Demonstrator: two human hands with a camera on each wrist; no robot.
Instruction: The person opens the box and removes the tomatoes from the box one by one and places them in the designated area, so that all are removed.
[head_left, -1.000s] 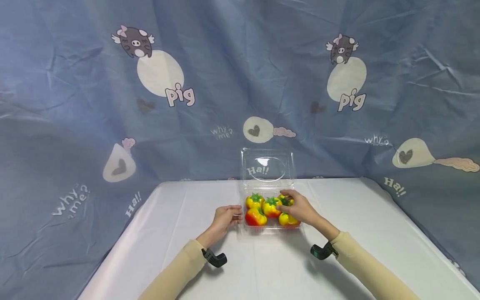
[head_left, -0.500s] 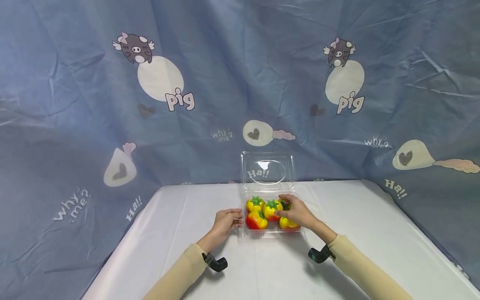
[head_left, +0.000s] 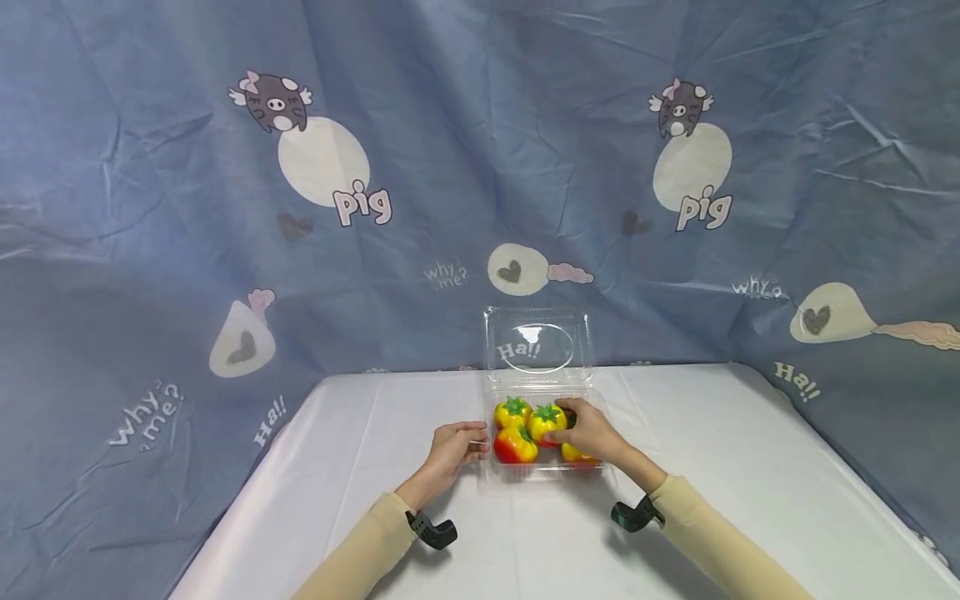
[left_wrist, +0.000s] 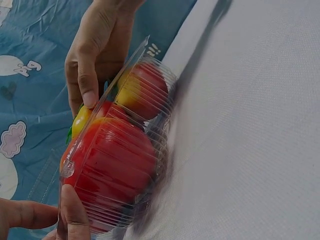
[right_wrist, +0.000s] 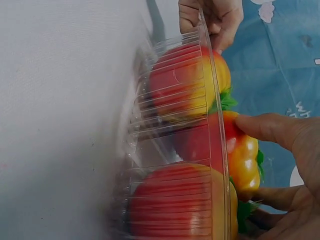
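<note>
A clear plastic clamshell box point(head_left: 551, 471) stands on the white table with its lid point(head_left: 538, 346) raised, holding several red-and-yellow tomatoes with green leafy tops. My left hand point(head_left: 452, 452) pinches the box's left rim between thumb and fingers. From the right, my right hand point(head_left: 596, 432) reaches into the box and grips the middle tomato point(right_wrist: 246, 162), thumb on one side and fingers on the other. Front left lies a redder tomato point(head_left: 514, 446); behind it is another tomato point(head_left: 512, 410). My right hand partly covers the front-right tomato point(head_left: 576, 454) and hides most of the back-right one.
White cloth covers the table point(head_left: 390, 417). A blue printed curtain point(head_left: 450, 167) hangs along the back edge, close behind the raised lid. Both wrists wear dark bands, the left band point(head_left: 431, 531) and the right band point(head_left: 636, 515).
My right hand has shifted slightly left within the box, from the back-right tomato toward the middle one. My left hand keeps its hold on the rim. The head view has tilted up slightly.
</note>
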